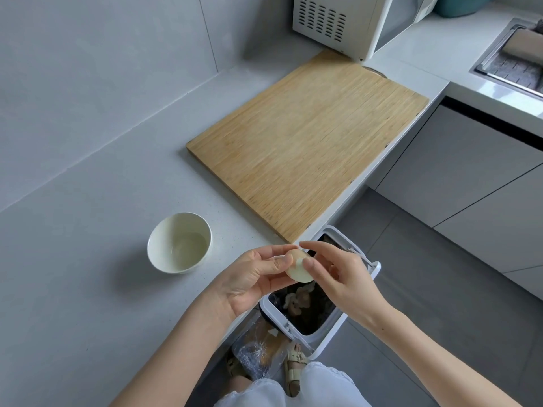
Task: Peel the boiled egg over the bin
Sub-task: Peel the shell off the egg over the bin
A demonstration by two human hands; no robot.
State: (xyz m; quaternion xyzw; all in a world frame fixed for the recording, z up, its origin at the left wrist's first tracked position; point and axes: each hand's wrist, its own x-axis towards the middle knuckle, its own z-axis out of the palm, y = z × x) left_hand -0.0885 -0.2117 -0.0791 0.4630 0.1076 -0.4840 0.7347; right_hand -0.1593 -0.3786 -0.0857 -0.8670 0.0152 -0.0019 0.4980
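Fingers (282,261) of your left hand (252,279) curl round the boiled egg (299,274) to steady it, while your right hand (343,276) pinches at its top, probably to lift shell. You hold the smooth pale oval above the open white bin (329,337), so fragments should fall inside. From the egg, a glossy round bowl (152,245) stands at nine o'clock and the wooden board (305,142) at twelve.

Grey countertop (88,274) with white bowl (160,255), wooden cutting board (308,148), microwave (332,24).
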